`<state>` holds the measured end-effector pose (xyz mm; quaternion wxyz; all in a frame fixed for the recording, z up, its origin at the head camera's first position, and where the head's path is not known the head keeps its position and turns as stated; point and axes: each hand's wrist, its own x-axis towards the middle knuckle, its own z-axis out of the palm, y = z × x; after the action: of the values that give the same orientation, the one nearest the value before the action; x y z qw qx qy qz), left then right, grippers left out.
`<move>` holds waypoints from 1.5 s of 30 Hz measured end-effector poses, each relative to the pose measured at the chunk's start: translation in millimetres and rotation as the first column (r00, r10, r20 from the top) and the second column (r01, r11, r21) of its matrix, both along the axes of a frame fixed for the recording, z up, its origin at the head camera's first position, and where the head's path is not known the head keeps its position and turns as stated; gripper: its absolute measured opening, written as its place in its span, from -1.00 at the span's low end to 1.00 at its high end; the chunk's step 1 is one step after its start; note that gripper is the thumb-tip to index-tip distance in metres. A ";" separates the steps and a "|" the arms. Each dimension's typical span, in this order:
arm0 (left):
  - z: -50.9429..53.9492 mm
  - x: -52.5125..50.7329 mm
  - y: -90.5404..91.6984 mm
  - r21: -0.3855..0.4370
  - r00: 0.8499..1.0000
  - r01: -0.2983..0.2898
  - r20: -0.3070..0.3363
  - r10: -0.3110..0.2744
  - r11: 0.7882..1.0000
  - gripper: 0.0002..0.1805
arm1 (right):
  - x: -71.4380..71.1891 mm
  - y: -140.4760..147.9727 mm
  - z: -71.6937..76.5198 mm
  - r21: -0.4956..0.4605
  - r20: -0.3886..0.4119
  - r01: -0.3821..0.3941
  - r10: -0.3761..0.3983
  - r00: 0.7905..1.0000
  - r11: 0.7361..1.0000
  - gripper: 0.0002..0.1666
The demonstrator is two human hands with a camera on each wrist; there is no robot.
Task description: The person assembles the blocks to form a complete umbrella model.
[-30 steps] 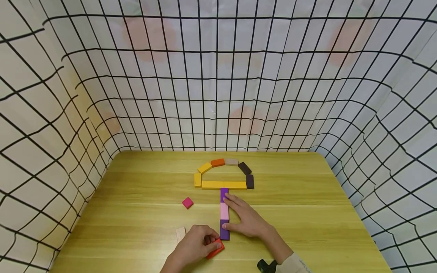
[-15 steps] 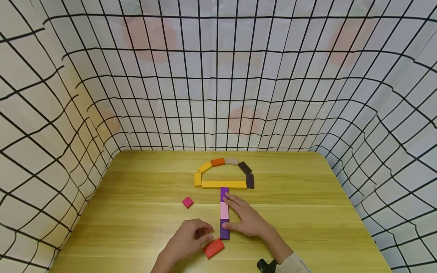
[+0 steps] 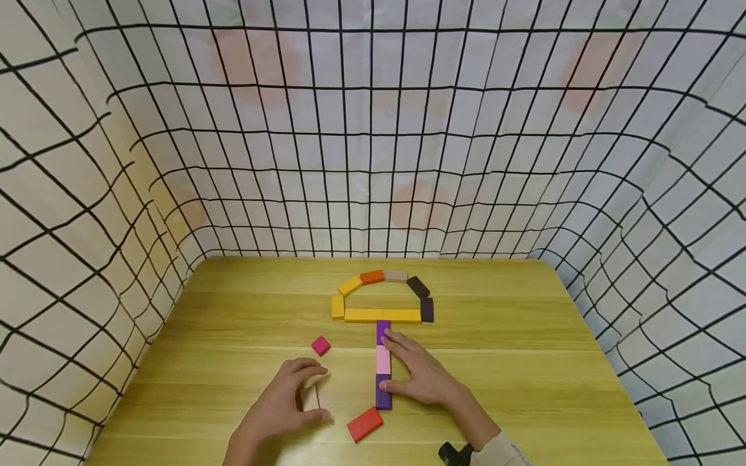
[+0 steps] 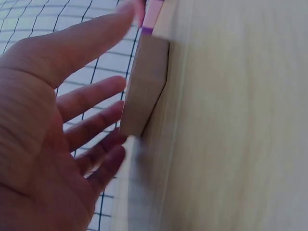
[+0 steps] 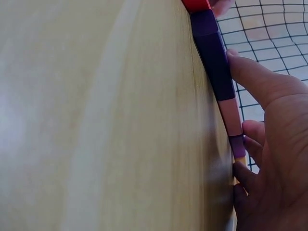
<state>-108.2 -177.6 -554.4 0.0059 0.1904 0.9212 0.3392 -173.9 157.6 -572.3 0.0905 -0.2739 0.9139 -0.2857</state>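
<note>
My left hand (image 3: 281,398) hovers with spread, loosely bent fingers around a pale wooden block (image 3: 310,398); in the left wrist view that block (image 4: 144,84) lies beyond the thumb and fingers, with no clear grip on it. My right hand (image 3: 428,375) rests along a straight column of blocks, thumb touching the dark purple block (image 3: 383,400) and fingertips on the purple block (image 3: 382,325). Between these two lies a pink block (image 3: 383,360). A red block (image 3: 365,424) lies slanted at the column's near end. The right wrist view shows the dark purple block (image 5: 211,57) beside the thumb.
Two yellow blocks (image 3: 382,316) form a bar across the column's far end. Yellow, orange, beige and black blocks arch behind it, including an orange block (image 3: 372,277). A small crimson block (image 3: 320,345) lies left. A black object (image 3: 454,454) sits by the right sleeve. Gridded curtains surround the table.
My left hand has let go of the red block and moved left to the pale wooden block. The red block stays slanted by the column. My right hand has not moved.
</note>
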 end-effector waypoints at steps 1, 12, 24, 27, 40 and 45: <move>-0.7 0.0 -3.0 -0.006 1.000 0.008 -0.002 -0.008 1.000 -0.19 | 0.1 0.0 0.2 -0.002 0.000 -0.001 0.001 1.000 1.000 0.10; 0.3 1.2 -16.5 0.009 0.993 0.120 0.003 -0.120 0.993 -0.27 | 0.0 0.4 0.2 -0.007 -0.004 -0.005 0.005 1.000 1.000 0.10; -2.5 -3.2 6.5 0.001 0.990 0.143 0.009 -0.143 0.990 -0.40 | -0.6 1.5 -2.7 -0.004 -0.009 -0.004 0.004 1.000 1.000 0.09; -0.8 -4.7 13.7 -0.008 0.989 0.146 0.019 -0.145 0.989 -0.39 | -0.4 1.4 -2.6 -0.006 -0.006 -0.002 0.002 1.000 1.000 0.09; 2.0 -12.8 20.4 0.031 0.980 0.195 0.019 -0.196 0.980 -0.46 | 0.6 0.6 -1.1 -0.014 -0.004 -0.005 0.005 1.000 1.000 0.11; 0.8 -13.1 20.3 0.063 0.974 0.224 0.009 -0.225 0.972 -0.53 | 1.3 0.7 -0.6 -0.017 0.002 0.001 -0.001 1.000 1.000 0.10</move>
<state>-121.3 -157.3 -553.6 0.0457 0.2908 0.8827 0.3662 -172.6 158.3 -572.9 0.0889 -0.2741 0.9115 -0.2936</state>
